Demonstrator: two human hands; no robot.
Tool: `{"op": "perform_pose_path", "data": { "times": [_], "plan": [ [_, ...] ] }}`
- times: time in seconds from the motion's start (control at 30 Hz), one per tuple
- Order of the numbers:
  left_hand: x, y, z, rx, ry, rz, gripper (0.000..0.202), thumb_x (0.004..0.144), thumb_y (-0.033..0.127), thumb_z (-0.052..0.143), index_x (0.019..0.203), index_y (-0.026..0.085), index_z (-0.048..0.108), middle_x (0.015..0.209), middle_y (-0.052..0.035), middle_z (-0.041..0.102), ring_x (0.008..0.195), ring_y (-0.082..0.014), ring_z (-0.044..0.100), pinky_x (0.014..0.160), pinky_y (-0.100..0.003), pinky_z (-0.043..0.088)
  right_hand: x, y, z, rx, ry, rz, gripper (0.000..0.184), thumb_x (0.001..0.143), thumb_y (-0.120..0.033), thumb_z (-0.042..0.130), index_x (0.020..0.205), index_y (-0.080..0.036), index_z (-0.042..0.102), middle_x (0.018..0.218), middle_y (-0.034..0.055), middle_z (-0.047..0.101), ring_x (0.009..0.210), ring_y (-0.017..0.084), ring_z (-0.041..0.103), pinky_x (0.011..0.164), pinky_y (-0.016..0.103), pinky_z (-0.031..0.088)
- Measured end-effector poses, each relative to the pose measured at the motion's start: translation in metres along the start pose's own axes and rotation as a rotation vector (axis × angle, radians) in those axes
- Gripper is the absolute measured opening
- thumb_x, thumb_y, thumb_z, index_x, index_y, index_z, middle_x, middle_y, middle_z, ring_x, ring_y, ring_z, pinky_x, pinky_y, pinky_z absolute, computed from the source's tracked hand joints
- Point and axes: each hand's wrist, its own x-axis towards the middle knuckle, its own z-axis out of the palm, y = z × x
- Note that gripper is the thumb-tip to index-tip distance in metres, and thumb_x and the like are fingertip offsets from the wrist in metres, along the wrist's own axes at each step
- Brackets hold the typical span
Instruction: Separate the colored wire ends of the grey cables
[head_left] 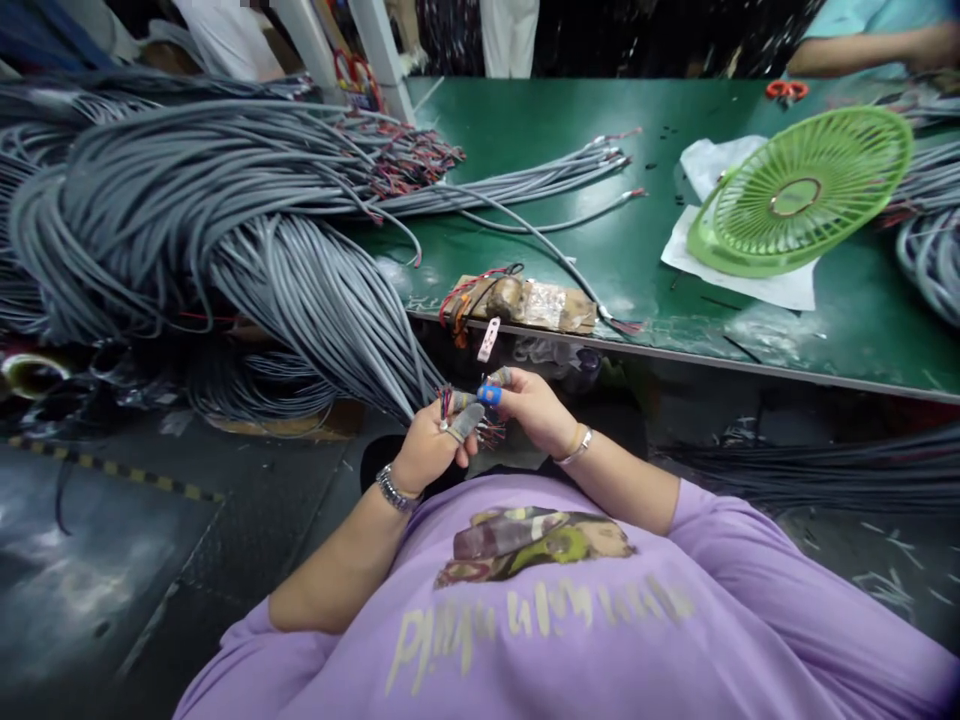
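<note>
Grey cables [322, 290]: left hand [431, 440] grip pinching wire ends [492, 433]; right hand [541, 408] grip pressed together alongside.

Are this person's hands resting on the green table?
No, the left hand and right hand are held in front of the green table, near the purple shirt.

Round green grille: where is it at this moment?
In the head camera's view, the round green grille is toward the right of the green table, over white paper, with the orange-handled scissors just beyond it.
</note>
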Motion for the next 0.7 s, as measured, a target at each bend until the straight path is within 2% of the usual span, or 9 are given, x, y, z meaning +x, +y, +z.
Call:
{"op": "perform_pose_path", "data": {
  "times": [0.13, 0.23, 0.37, 0.47, 0.57, 0.7],
  "plan": [
    [0.003, 0.003, 0.004, 0.080, -0.042, -0.015, 0.024, 0.073, 0.036, 0.074, 0.069, 0.015, 0.062, 0.059, -0.0029, 0.068, 0.049, -0.0127, 0.063, 0.040, -0.018, 0.043, 0.000, -0.002, 0.001, -0.118, -0.066, -0.040, 0.038, 0.057, -0.042, 0.085, 0.067, -0.016, 0.059, 0.061, -0.0029, 0.058, 0.056, 0.010, 0.049, 0.054, 0.023, 0.041],
    [0.005, 0.003, 0.007, 0.050, -0.022, -0.003, 0.022, 0.072, 0.033, 0.074, 0.068, 0.015, 0.062, 0.056, -0.0021, 0.067, 0.047, -0.0121, 0.062, 0.043, -0.019, 0.045, 0.000, -0.002, 0.002, -0.073, -0.049, -0.045, 0.039, 0.057, -0.044, 0.085, 0.068, -0.016, 0.059, 0.060, -0.0031, 0.058, 0.055, 0.009, 0.049, 0.056, 0.024, 0.042],
    [0.007, -0.002, 0.009, -0.118, 0.075, 0.031, 0.032, 0.077, 0.042, 0.070, 0.064, 0.014, 0.059, 0.054, -0.0013, 0.064, 0.041, -0.0090, 0.058, 0.037, -0.017, 0.037, 0.001, -0.001, 0.002, 0.056, 0.017, -0.001, 0.044, 0.053, -0.045, 0.087, 0.067, -0.015, 0.058, 0.057, -0.0040, 0.056, 0.051, 0.007, 0.043, 0.051, 0.022, 0.037],
    [0.008, -0.004, 0.010, -0.302, 0.180, 0.028, 0.035, 0.076, 0.047, 0.070, 0.067, 0.015, 0.058, 0.056, -0.0010, 0.065, 0.041, -0.0088, 0.058, 0.034, -0.016, 0.032, 0.000, 0.002, 0.002, 0.077, 0.035, 0.016, 0.046, 0.054, -0.048, 0.087, 0.066, -0.015, 0.058, 0.055, -0.0046, 0.053, 0.049, 0.006, 0.040, 0.048, 0.022, 0.033],
    [0.010, -0.003, 0.012, -0.402, 0.281, 0.023, 0.034, 0.071, 0.045, 0.074, 0.072, 0.015, 0.059, 0.056, -0.0002, 0.065, 0.041, -0.0092, 0.058, 0.033, -0.017, 0.032, -0.004, 0.005, 0.004, 0.033, 0.010, -0.026, 0.045, 0.055, -0.049, 0.086, 0.066, -0.016, 0.058, 0.057, -0.0036, 0.055, 0.053, 0.008, 0.044, 0.051, 0.023, 0.037],
    [0.011, -0.001, 0.013, -0.424, 0.357, 0.026, 0.034, 0.068, 0.046, 0.075, 0.071, 0.016, 0.058, 0.055, 0.0013, 0.063, 0.039, -0.0081, 0.055, 0.033, -0.017, 0.030, -0.007, 0.005, 0.005, -0.022, -0.022, -0.086, 0.043, 0.056, -0.048, 0.086, 0.066, -0.016, 0.058, 0.061, -0.0024, 0.058, 0.057, 0.010, 0.048, 0.056, 0.025, 0.041]
  ]
}}
